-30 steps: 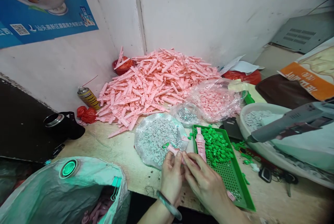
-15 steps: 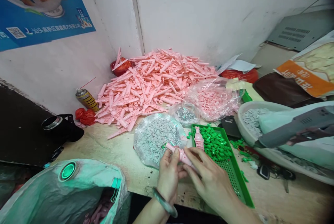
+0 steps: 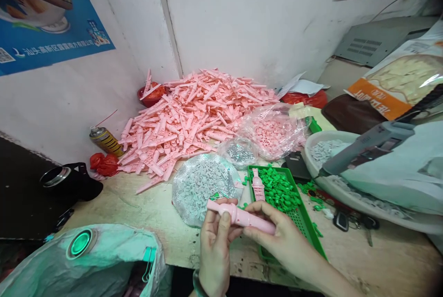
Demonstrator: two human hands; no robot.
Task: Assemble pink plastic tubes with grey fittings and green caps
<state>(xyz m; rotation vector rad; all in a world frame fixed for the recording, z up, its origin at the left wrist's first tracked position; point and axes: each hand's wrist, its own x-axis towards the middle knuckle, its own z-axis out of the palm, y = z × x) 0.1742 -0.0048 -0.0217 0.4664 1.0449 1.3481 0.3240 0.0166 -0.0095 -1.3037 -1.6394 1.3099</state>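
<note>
A pink plastic tube with a narrow flared end lies across both hands, above the table's front edge. My left hand grips its narrow end, thumb in front and fingers behind. My right hand is closed around the wider end, with the thumb along the lower side. Just behind the hands is a clear plastic sheet holding small whitish parts and metal pins. Beside the right hand stands a green tray with small green parts and a pink half-shell in it.
A large heap of pink parts rests against the wall. To the right, a grey power tool lies over a pale basin, with keys nearby. At front left hangs an open bag; a black flask stands behind it.
The pink tube has come up and turned more level, showing its side. My right hand has shifted its grip from extended fingers to a wrap round the wide end. The view has shifted slightly.
</note>
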